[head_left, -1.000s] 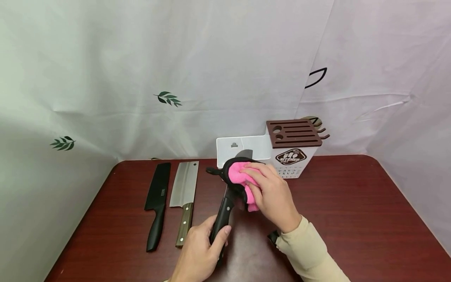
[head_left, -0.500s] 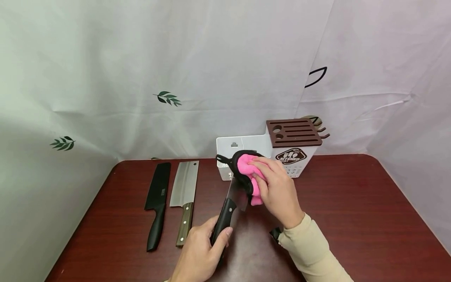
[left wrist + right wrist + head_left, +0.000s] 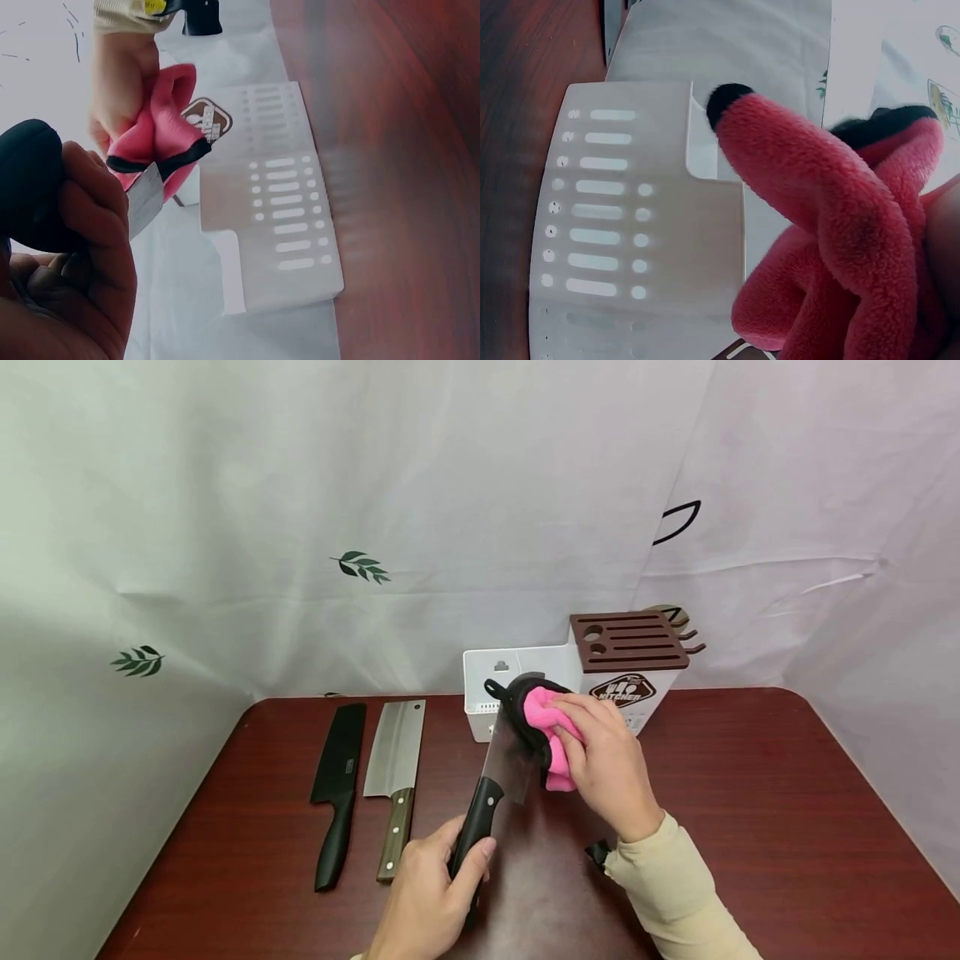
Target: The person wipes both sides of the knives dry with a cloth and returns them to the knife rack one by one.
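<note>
One knife [image 3: 489, 795] partly behind cloth [image 3: 543, 717]

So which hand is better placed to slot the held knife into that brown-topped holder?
Probably the left hand: it grips the black knife handle. The right hand looks nearer the brown-topped holder but holds the pink cloth against the blade.

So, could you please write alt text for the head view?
A person's left hand grips a black-handled, silver-bladed knife while the right hand holds a pink, black-edged cloth against its blade. To the left, a black knife and a wooden-handled cleaver lie on a reddish table; behind stands a white holder with a brown slotted top.
</note>
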`<state>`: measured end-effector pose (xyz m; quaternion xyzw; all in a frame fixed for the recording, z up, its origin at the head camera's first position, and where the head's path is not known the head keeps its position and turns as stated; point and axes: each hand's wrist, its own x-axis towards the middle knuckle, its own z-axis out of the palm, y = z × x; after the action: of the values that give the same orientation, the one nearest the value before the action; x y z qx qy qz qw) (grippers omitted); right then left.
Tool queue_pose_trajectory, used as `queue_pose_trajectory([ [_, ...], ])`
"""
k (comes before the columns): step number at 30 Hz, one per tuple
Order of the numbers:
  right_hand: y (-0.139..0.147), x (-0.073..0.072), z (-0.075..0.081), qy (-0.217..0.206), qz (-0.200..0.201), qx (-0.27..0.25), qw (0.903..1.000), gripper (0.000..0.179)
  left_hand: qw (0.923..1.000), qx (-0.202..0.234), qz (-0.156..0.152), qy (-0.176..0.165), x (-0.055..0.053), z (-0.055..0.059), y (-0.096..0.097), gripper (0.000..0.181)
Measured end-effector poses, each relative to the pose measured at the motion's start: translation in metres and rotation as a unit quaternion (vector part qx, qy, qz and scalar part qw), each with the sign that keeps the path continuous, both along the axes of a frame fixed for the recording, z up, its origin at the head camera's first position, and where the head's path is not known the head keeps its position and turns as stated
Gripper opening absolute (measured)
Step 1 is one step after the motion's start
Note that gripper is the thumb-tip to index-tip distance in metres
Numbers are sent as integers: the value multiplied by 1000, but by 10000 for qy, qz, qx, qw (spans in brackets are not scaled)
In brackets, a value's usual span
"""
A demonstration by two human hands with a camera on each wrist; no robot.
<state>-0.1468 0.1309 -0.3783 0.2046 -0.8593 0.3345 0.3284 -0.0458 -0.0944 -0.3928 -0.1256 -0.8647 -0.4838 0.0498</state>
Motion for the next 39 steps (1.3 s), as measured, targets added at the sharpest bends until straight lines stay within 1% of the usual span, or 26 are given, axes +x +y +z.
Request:
queue_pose_trajectory([
  [3,1,0,1,-17,169,192,9997,26,9999,33,105,126,-1,0,-1,17],
  [8,1,3,3,-2,475,631,9969,22,9997,104,178,118,-2,0,-3,11],
  [14,1,9,8,-194,845,1217,9888,20,9993,57,328,191,-3,0,-4,7],
  [19,1,12,10,-290,1016,1512,9828,21,9991,24,390,155,-3,0,-4,7],
  [22,-1,15,12,-321,1126,1683,9788,21,9990,6,407,205,-4,-1,-4,9],
  [26,-2,17,14,-283,1267,1851,9741,20,9985,-36,452,291,-4,-1,-3,9],
  [31,-3,18,14,-126,1329,1977,9711,19,9986,-123,472,182,-5,-2,-2,9],
  [39,-4,19,14,104,1585,2001,9668,14,9982,-231,506,244,-6,-5,-1,10],
])
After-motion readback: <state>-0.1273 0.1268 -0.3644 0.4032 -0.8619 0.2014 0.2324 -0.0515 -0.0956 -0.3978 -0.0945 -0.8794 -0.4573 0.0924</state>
